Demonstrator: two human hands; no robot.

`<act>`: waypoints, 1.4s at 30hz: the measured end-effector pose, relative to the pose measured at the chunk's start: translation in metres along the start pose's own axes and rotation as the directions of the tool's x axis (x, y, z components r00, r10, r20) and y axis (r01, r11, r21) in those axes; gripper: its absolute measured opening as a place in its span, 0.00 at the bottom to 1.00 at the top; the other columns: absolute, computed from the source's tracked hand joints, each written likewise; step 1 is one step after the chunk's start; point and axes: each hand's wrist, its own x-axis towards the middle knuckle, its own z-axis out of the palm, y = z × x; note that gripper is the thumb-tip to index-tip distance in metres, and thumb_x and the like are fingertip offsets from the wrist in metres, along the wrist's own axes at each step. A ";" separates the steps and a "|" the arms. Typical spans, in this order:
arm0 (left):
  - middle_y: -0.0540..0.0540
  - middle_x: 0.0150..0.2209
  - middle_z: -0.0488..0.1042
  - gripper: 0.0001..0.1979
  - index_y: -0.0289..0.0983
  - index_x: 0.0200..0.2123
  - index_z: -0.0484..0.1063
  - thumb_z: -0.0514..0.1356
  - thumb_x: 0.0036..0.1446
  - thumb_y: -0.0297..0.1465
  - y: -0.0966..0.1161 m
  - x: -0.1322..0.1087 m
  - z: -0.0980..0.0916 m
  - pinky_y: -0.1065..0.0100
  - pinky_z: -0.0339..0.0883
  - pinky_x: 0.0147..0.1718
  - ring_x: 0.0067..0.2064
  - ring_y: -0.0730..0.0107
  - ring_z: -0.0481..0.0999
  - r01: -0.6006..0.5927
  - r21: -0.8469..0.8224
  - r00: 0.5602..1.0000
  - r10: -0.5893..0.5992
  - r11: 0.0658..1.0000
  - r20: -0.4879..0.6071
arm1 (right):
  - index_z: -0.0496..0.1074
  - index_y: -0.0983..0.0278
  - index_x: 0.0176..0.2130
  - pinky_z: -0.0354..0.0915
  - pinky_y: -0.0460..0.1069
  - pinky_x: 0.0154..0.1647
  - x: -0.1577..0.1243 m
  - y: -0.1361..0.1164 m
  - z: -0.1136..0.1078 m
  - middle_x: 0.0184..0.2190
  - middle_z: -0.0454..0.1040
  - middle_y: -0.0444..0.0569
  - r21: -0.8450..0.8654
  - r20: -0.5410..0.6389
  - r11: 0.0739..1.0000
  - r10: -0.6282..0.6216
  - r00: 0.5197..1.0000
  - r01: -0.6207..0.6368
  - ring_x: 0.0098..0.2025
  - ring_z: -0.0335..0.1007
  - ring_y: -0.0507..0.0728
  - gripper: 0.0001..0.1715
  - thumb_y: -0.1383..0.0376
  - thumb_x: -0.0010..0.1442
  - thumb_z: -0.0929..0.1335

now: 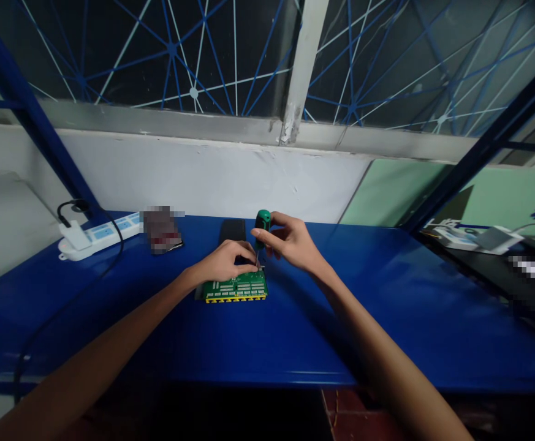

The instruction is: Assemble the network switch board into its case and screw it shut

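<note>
Green circuit board (237, 286) — yellow-edged, flat

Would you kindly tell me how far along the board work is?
Done: the board lies bare on the table, a black panel behind it. In hand: the left hand steadies it while the right hand holds the screwdriver upright at its far right corner. Left: screws too small to count.

An electronics workshop: blue workbench (387, 318), power strip (97, 236) (plugged in), circuit board (237, 288).
</note>
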 end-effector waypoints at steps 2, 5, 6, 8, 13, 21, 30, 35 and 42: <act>0.44 0.38 0.79 0.08 0.37 0.35 0.80 0.62 0.59 0.34 0.000 0.000 -0.001 0.65 0.67 0.43 0.41 0.66 0.77 0.012 0.014 1.000 -0.012 1.000 0.003 | 0.67 0.64 0.36 0.59 0.45 0.16 0.000 -0.001 -0.001 0.27 0.69 0.42 0.109 0.027 0.994 0.016 1.000 -0.019 0.18 0.66 0.48 0.20 0.51 0.55 0.71; 0.44 0.38 0.79 0.08 0.37 0.34 0.80 0.62 0.59 0.34 -0.001 0.000 -0.001 0.66 0.67 0.43 0.41 0.66 0.77 0.000 0.033 1.000 0.000 0.999 -0.001 | 0.67 0.64 0.42 0.60 0.46 0.15 0.000 -0.003 -0.001 0.30 0.71 0.43 0.186 0.054 0.982 0.022 0.998 -0.031 0.16 0.66 0.47 0.22 0.52 0.55 0.72; 0.44 0.39 0.79 0.08 0.37 0.34 0.80 0.62 0.59 0.34 -0.002 0.000 -0.001 0.66 0.67 0.43 0.41 0.66 0.77 -0.006 0.036 1.000 0.006 0.999 -0.006 | 0.67 0.64 0.42 0.61 0.45 0.15 -0.001 -0.003 0.000 0.30 0.71 0.43 0.197 0.057 0.980 0.022 0.998 -0.033 0.16 0.66 0.47 0.22 0.53 0.55 0.72; 0.45 0.37 0.79 0.08 0.36 0.33 0.80 0.63 0.58 0.34 -0.003 0.000 0.000 0.67 0.67 0.41 0.40 0.66 0.77 -0.016 0.040 1.000 0.017 0.999 -0.020 | 0.67 0.64 0.41 0.62 0.45 0.16 -0.002 -0.001 0.002 0.29 0.70 0.42 0.201 0.051 0.979 0.013 0.999 -0.023 0.17 0.67 0.48 0.20 0.52 0.56 0.71; 0.46 0.30 0.79 0.08 0.35 0.30 0.79 0.66 0.56 0.34 -0.005 0.000 0.004 0.68 0.66 0.34 0.34 0.68 0.77 0.012 0.039 0.998 -0.010 0.999 -0.063 | 0.66 0.63 0.31 0.57 0.45 0.15 -0.002 0.003 0.008 0.22 0.65 0.39 0.130 -0.005 0.992 -0.011 1.000 0.011 0.17 0.65 0.48 0.18 0.55 0.54 0.73; 0.43 0.39 0.80 0.09 0.36 0.37 0.80 0.64 0.57 0.34 0.004 0.000 0.000 0.67 0.67 0.36 0.38 0.66 0.78 -0.031 0.029 0.994 0.034 0.999 -0.102 | 0.66 0.63 0.32 0.59 0.46 0.14 0.000 0.005 0.007 0.26 0.69 0.42 0.193 0.004 0.981 0.027 1.000 -0.028 0.16 0.66 0.48 0.16 0.56 0.56 0.72; 0.44 0.37 0.81 0.06 0.37 0.36 0.81 0.64 0.57 0.32 0.005 0.001 0.000 0.67 0.68 0.39 0.39 0.66 0.79 -0.020 -0.077 0.991 0.010 0.997 -0.130 | 0.69 0.64 0.41 0.60 0.46 0.15 -0.002 0.006 0.008 0.26 0.69 0.41 0.176 0.043 0.984 0.027 0.999 -0.035 0.16 0.66 0.49 0.17 0.59 0.55 0.72; 0.45 0.31 0.81 0.05 0.36 0.32 0.81 0.66 0.54 0.32 0.006 0.000 0.003 0.68 0.67 0.32 0.33 0.68 0.78 0.039 -0.115 0.984 -0.058 0.993 -0.166 | 0.71 0.65 0.43 0.62 0.47 0.21 -0.001 0.005 0.011 0.24 0.70 0.43 0.083 0.009 0.995 0.047 0.999 -0.047 0.22 0.66 0.51 0.19 0.57 0.55 0.72; 0.45 0.33 0.82 0.08 0.36 0.36 0.82 0.63 0.56 0.32 0.012 0.001 0.005 0.69 0.66 0.30 0.31 0.70 0.76 -0.010 -0.065 0.990 0.001 0.998 -0.140 | 0.71 0.65 0.42 0.62 0.48 0.24 -0.001 0.010 0.015 0.25 0.70 0.44 0.107 0.008 0.994 0.033 0.999 -0.033 0.25 0.66 0.52 0.19 0.54 0.56 0.71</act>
